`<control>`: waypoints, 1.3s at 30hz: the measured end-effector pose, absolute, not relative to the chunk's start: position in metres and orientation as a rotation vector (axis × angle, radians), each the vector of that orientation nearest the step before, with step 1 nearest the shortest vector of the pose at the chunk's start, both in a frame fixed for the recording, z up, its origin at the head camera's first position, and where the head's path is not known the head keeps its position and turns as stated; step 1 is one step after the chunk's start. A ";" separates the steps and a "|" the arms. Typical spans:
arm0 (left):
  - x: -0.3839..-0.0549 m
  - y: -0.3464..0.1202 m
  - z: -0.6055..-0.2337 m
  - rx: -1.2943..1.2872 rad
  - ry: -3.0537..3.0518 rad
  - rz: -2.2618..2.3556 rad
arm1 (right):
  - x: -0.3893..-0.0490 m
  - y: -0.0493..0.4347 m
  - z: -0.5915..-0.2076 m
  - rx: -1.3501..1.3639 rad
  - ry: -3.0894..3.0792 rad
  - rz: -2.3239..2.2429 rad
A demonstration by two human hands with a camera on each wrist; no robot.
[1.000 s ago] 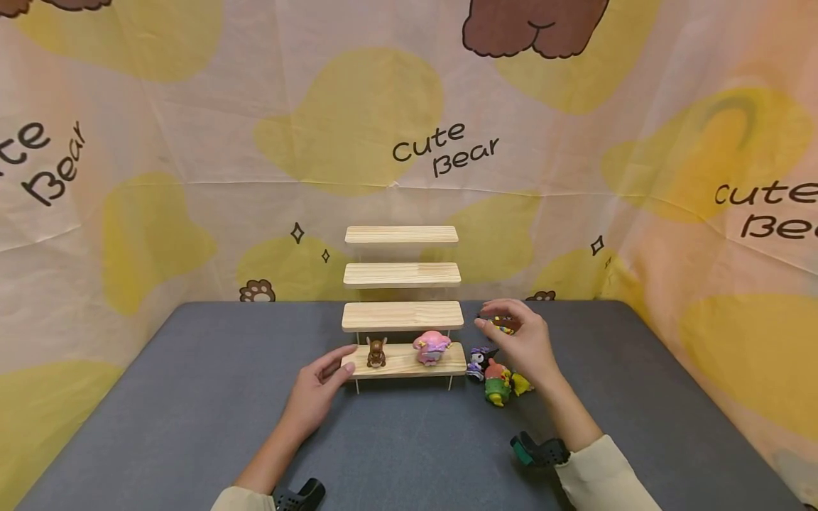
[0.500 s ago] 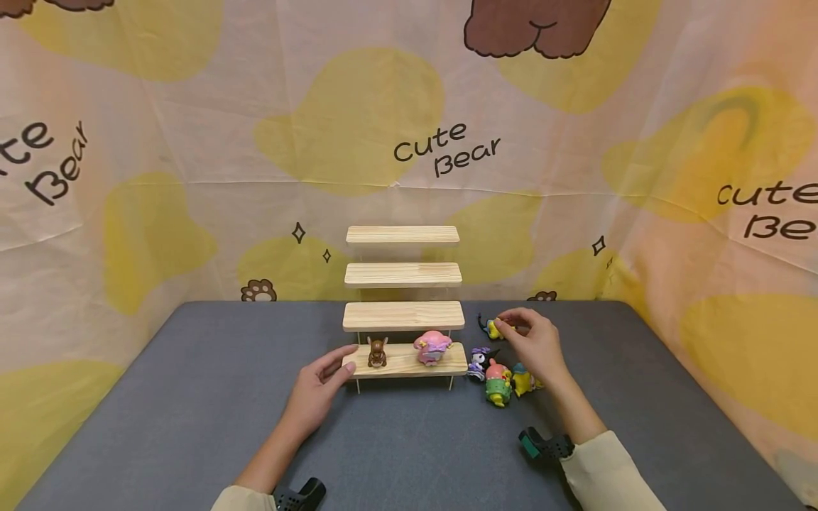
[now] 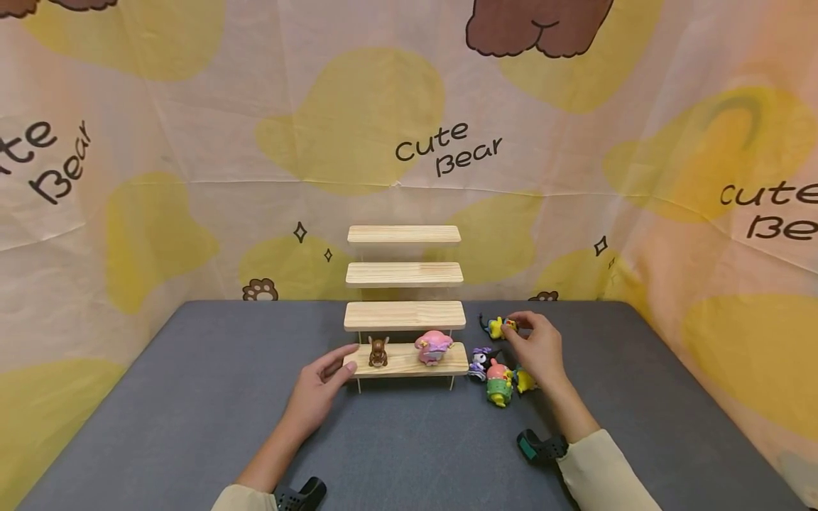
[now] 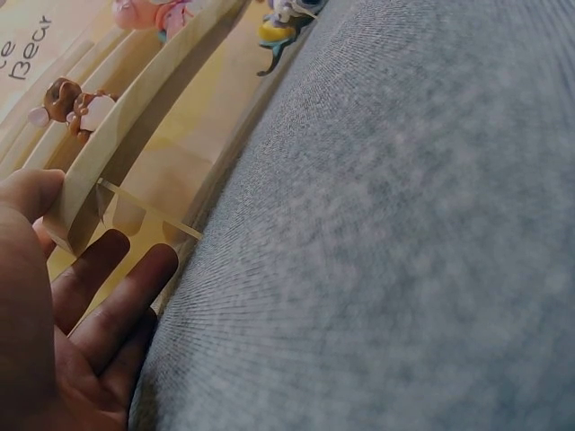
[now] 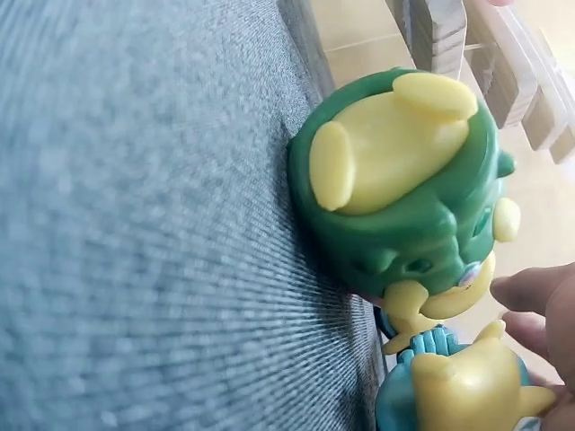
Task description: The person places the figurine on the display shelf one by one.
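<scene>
My left hand (image 3: 317,383) grips the left end of the lowest board of a wooden tiered display stand (image 3: 405,313); the thumb lies on top, as the left wrist view shows. On that board stand a brown figurine (image 3: 378,352) at left and a pink-hatted figurine (image 3: 434,348) at right. My right hand (image 3: 539,349) pinches a small yellow-and-blue figurine (image 3: 496,327) lying on the table right of the stand, partly covered by the fingers. Nearer me are a black-and-purple figurine (image 3: 478,363), a green-and-pink figurine (image 3: 499,384) and a yellow figurine (image 3: 525,381) partly behind the hand.
The grey tabletop (image 3: 409,454) reaches back to a printed cloth backdrop (image 3: 358,121), which also rises at both sides. The stand's upper boards (image 3: 404,274) rise stepwise toward the backdrop. In the right wrist view the green figurine (image 5: 386,180) shows large and close.
My right hand has moved slightly right and closed its fingers on the yellow-and-blue figurine, which now shows more of itself. My left hand stays on the board.
</scene>
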State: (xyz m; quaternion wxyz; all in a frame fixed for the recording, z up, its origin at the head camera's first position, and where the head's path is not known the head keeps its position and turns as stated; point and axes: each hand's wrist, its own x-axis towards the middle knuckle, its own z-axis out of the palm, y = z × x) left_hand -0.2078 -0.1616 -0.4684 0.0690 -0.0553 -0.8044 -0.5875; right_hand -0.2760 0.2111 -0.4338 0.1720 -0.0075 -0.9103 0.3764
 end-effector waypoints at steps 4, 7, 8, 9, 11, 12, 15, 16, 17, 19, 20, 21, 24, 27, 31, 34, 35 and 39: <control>-0.208 -0.161 -0.469 -0.159 -2.417 -1.771 | -0.278 0.211 -0.433 -0.037 -2.641 1.028; -0.208 -0.161 -0.469 -0.157 -2.414 -1.774 | -0.280 0.211 -0.432 -0.044 -2.699 0.983; -0.208 -0.161 -0.469 -0.156 -2.414 -1.775 | -0.281 0.211 -0.432 -0.047 -2.718 0.968; -0.209 -0.160 -0.469 -0.157 -2.414 -1.774 | -0.282 0.211 -0.431 -0.046 -2.737 0.956; -0.209 -0.160 -0.469 -0.158 -2.412 -1.774 | -0.283 0.211 -0.431 -0.040 -2.769 0.940; -0.209 -0.160 -0.469 -0.158 -2.413 -1.773 | -0.283 0.211 -0.431 -0.036 -2.786 0.931; -0.209 -0.160 -0.469 -0.162 -2.409 -1.781 | -0.285 0.212 -0.430 -0.022 -2.833 0.919; -0.209 -0.160 -0.469 -0.163 -2.409 -1.783 | -0.286 0.212 -0.430 -0.022 -2.847 0.920; -0.209 -0.160 -0.469 -0.162 -2.407 -1.787 | -0.286 0.213 -0.430 -0.023 -2.863 0.920; -0.209 -0.160 -0.469 -0.166 -2.399 -1.796 | -0.288 0.213 -0.429 -0.029 -2.893 0.923; -0.209 -0.160 -0.469 -0.166 -2.398 -1.797 | -0.288 0.213 -0.429 -0.033 -2.909 0.919; -0.209 -0.160 -0.469 -0.164 -2.395 -1.799 | -0.289 0.214 -0.429 -0.037 -2.924 0.916; -0.209 -0.159 -0.470 -0.176 -2.390 -1.804 | -0.290 0.214 -0.429 -0.040 -2.956 0.895; -0.208 -0.159 -0.470 -0.181 -2.395 -1.802 | -0.291 0.214 -0.429 -0.028 -2.960 0.903; -0.208 -0.159 -0.469 -0.173 -2.393 -1.799 | -0.291 0.214 -0.430 0.018 -2.952 0.946; -0.208 -0.160 -0.468 -0.169 -2.393 -1.794 | -0.292 0.214 -0.429 0.053 -2.995 0.906; -0.208 -0.160 -0.468 -0.169 -2.393 -1.794 | -0.292 0.214 -0.429 0.064 -3.016 0.879; -0.208 -0.161 -0.468 -0.168 -2.397 -1.792 | -0.293 0.213 -0.429 0.092 -3.068 0.819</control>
